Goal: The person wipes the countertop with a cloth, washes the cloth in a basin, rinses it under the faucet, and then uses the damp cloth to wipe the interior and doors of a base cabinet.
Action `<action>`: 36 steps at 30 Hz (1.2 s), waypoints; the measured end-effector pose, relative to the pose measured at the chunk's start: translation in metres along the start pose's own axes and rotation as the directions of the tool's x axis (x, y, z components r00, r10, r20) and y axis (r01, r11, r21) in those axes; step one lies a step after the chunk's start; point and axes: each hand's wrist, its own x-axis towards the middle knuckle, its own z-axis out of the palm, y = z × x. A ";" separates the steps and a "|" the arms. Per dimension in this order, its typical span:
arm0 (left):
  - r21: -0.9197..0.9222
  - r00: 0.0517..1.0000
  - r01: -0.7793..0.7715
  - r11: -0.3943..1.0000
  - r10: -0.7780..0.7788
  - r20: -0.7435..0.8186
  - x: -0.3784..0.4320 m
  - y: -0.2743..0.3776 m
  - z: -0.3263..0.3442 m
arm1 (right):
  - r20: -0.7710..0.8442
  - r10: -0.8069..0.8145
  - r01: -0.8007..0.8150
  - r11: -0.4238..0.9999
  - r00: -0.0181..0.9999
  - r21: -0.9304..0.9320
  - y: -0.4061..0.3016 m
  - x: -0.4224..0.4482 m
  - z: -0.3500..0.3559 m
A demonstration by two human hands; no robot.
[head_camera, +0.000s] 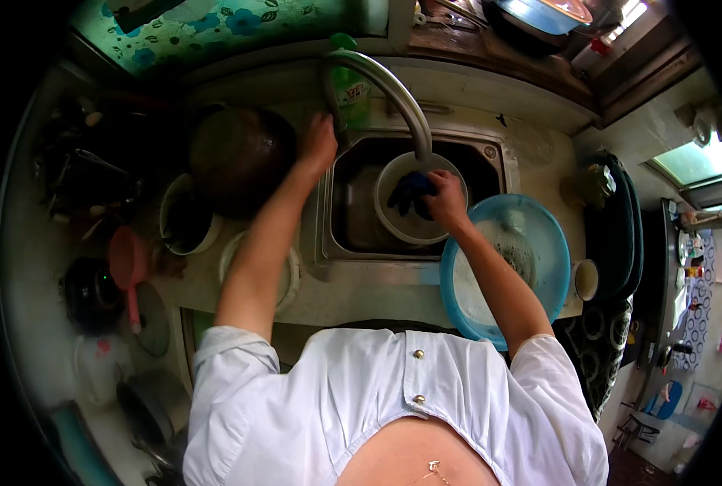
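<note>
My right hand (447, 195) grips a bunched dark blue cloth (411, 189) inside a white basin (385, 215). That basin stands in the stainless steel sink (352, 226), under the outlet of a curved metal faucet (405, 97). At the faucet's base is my left hand (320, 144), its fingers bent beside the metal; whether they grip a handle there is hidden. Behind the faucet stands a green pump bottle (354, 97) bearing writing. Below my right forearm, a blue plastic basin (552, 243) holds sudsy water and overlaps the sink's right front corner.
Left of the sink are a large dark round pot (236, 152), a white container (206, 240) with dark contents and a pale round vessel (291, 279) partly under my left forearm. A pink ladle (127, 261) lies farther left. A cup (584, 279) sits right of the blue basin.
</note>
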 end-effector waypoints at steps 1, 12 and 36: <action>0.171 0.989 -0.035 0.985 0.010 0.146 0.014 -0.005 -0.007 | 0.026 0.023 -0.024 0.999 0.999 0.030 -0.002 0.000 0.003; 0.878 0.779 -0.358 0.318 -0.417 0.468 0.056 0.000 0.021 | 0.589 0.466 -0.513 0.853 0.660 -0.100 -0.001 -0.014 0.064; -0.274 0.523 0.743 -0.611 0.274 0.807 -0.103 0.090 0.123 | 0.182 0.643 -0.544 0.424 0.744 0.724 -0.039 -0.011 0.053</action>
